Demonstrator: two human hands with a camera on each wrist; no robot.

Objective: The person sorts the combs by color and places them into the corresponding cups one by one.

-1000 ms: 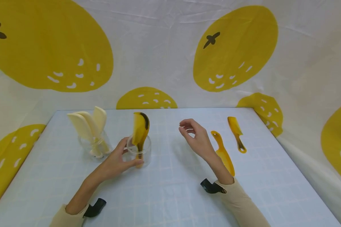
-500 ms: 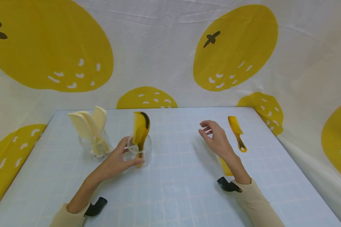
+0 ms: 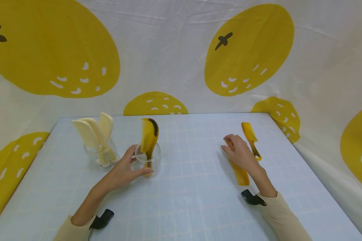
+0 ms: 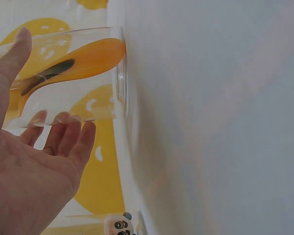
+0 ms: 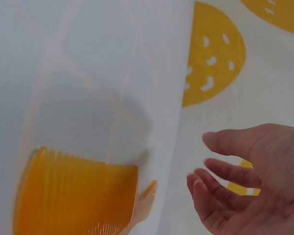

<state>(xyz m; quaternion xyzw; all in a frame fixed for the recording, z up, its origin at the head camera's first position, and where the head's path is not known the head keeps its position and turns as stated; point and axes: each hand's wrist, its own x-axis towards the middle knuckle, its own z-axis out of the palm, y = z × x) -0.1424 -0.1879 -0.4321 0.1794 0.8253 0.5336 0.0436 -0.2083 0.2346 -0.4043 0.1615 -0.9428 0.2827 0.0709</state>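
My left hand (image 3: 122, 172) holds a clear cup (image 3: 156, 166), thumb on one side and fingers on the other. Upright in that cup is a yellow-and-black comb (image 3: 149, 135), its rounded handle end down against the cup's bottom in the left wrist view. Over on the right, my right hand (image 3: 239, 152) hovers with loosely bent fingers above a yellow comb (image 3: 240, 175) lying on the table; its handle is mostly hidden by the hand. In the right wrist view the comb's teeth (image 5: 73, 196) show, and nothing is between the fingers. A second yellow comb (image 3: 249, 134) with a dark handle lies just beyond.
At the left stands a clear jar (image 3: 89, 154) with several cream, paddle-shaped things (image 3: 87, 132) in it. A panda face (image 4: 119, 225) shows there in the left wrist view. The table (image 3: 181, 207) has a pale checked cover and meets a fruit-printed cloth behind.
My right hand has moved right, from the middle of the table to over the nearer yellow comb, and come lower. The left hand and its cup have stayed in place.
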